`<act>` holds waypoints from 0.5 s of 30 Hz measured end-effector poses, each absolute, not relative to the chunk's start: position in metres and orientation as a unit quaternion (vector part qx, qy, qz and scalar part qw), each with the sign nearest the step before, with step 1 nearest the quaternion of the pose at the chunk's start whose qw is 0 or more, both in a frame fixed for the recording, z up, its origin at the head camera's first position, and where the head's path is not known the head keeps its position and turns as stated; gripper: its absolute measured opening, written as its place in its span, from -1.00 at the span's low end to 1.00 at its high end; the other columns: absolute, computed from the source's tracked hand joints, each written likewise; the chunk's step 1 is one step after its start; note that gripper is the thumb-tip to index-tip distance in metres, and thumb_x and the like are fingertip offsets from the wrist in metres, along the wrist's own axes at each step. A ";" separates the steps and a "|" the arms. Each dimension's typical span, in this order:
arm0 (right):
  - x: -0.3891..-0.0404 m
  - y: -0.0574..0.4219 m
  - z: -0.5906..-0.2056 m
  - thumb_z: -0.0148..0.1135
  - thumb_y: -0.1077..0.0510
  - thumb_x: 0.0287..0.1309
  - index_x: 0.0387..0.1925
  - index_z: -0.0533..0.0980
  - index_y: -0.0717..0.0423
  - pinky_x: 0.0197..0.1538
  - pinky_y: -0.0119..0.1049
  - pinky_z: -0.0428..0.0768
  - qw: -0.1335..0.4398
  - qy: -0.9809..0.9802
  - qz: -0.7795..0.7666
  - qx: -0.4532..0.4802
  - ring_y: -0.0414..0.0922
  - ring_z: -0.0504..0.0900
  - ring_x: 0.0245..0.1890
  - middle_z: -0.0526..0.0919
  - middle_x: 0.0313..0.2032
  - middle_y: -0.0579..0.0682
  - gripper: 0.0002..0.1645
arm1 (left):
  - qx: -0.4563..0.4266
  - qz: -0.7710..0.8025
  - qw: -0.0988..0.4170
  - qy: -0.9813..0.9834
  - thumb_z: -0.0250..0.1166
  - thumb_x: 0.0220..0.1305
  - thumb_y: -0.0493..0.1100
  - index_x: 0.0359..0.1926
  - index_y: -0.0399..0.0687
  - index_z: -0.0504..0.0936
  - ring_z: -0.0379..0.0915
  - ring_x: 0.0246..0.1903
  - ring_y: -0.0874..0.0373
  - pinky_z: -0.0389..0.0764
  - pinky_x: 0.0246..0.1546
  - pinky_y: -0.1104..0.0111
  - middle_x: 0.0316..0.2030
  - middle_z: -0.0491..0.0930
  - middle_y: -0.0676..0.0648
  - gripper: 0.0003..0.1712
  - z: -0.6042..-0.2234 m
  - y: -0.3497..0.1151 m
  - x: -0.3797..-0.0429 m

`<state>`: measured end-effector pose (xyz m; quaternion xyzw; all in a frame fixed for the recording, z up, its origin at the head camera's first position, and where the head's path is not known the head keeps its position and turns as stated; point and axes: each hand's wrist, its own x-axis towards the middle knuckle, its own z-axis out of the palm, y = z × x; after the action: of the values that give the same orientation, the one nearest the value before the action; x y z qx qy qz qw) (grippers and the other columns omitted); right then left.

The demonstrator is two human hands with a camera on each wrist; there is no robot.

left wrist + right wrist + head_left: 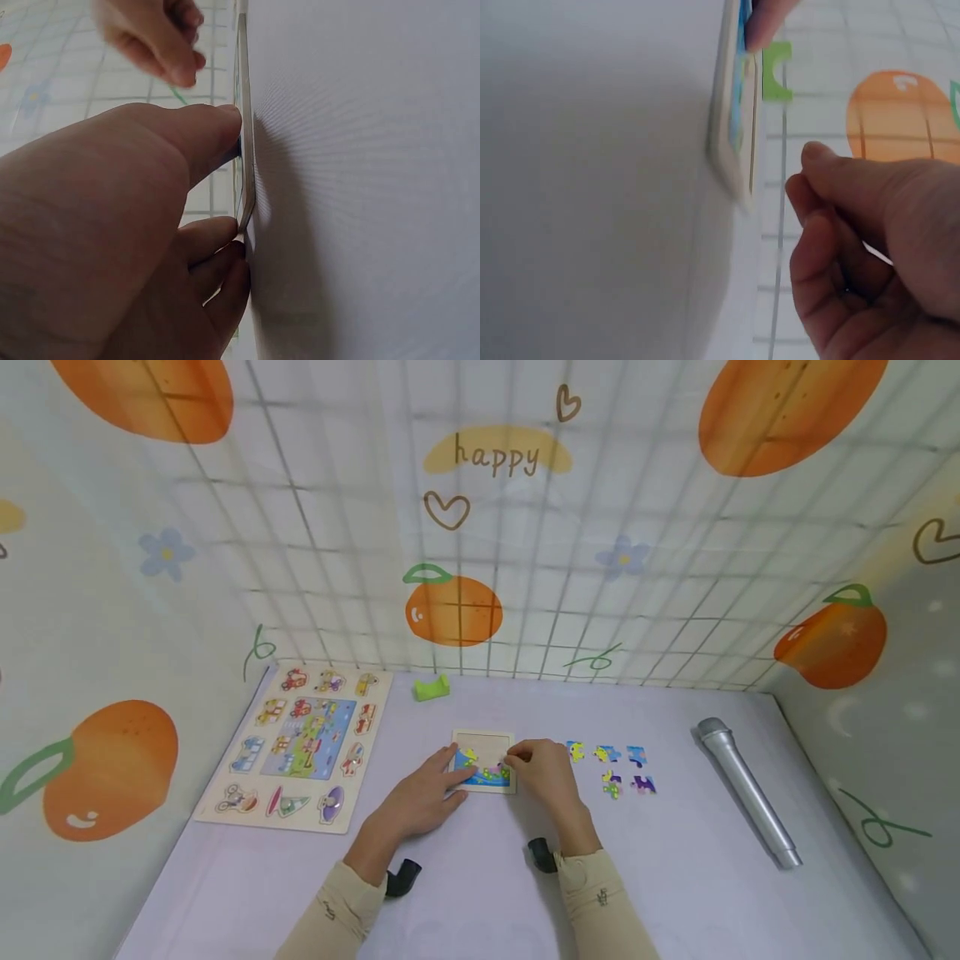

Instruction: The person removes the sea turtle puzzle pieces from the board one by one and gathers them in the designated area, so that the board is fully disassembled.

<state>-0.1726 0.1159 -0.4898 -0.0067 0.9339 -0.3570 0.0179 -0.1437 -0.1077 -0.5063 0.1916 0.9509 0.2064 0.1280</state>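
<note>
A small wooden-framed jigsaw puzzle (483, 789) lies in front of me, its lower part filled with blue, yellow and green pieces and its upper part bare. My left hand (423, 797) rests at its left edge with fairly straight fingers, one lying across the pieces. In the left wrist view the thumb (217, 124) lies right at the frame's edge. Over the right side of the puzzle is my right hand (543, 768), thumb and index fingertips brought together. From the right wrist, these fingertips (817, 154) stand apart from the frame, with no piece showing between them.
Several loose jigsaw pieces (606, 753) lie right of the right hand. A wooden picture board (213, 814) lies at left, a green notched block (431, 688) at the back, and a silver microphone (753, 797) at right. A printed curtain (360, 543) over a grid closes off the back.
</note>
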 end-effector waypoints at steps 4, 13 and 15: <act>-0.183 0.101 -0.487 0.44 0.09 0.24 -0.23 0.79 0.07 -0.11 -0.17 0.72 0.029 0.941 -0.333 -0.053 -0.11 0.74 -0.22 0.83 -0.27 -0.04 -0.84 | 0.201 0.207 0.126 0.949 0.16 0.52 0.08 0.46 0.25 0.44 -0.04 0.60 -0.12 0.26 0.52 -0.04 0.62 0.03 -0.15 -0.46 -0.504 -0.108 -0.143; -0.195 0.080 -0.487 0.43 0.11 0.24 -0.19 0.79 0.10 0.03 -0.11 0.71 0.076 0.949 -0.289 -0.100 -0.04 0.74 -0.10 0.83 -0.24 -0.02 -0.82 | 0.196 0.193 0.144 0.950 0.15 0.52 0.08 0.49 0.30 0.38 -0.17 0.62 -0.19 0.16 0.56 -0.04 0.62 -0.06 -0.27 -0.43 -0.502 -0.108 -0.144; -0.196 0.078 -0.489 0.42 0.12 0.25 -0.18 0.79 0.09 0.05 -0.11 0.71 0.084 0.950 -0.282 -0.100 -0.04 0.73 -0.08 0.83 -0.23 -0.03 -0.83 | 0.195 0.188 0.149 0.951 0.14 0.53 0.10 0.50 0.34 0.35 -0.21 0.63 -0.19 0.12 0.58 -0.03 0.62 -0.09 -0.29 -0.42 -0.502 -0.109 -0.144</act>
<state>-0.1957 0.0777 -0.4885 -0.1004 0.9504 -0.2822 0.0843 -0.1436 -0.1087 -0.5019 0.1948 0.9510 0.1883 0.1491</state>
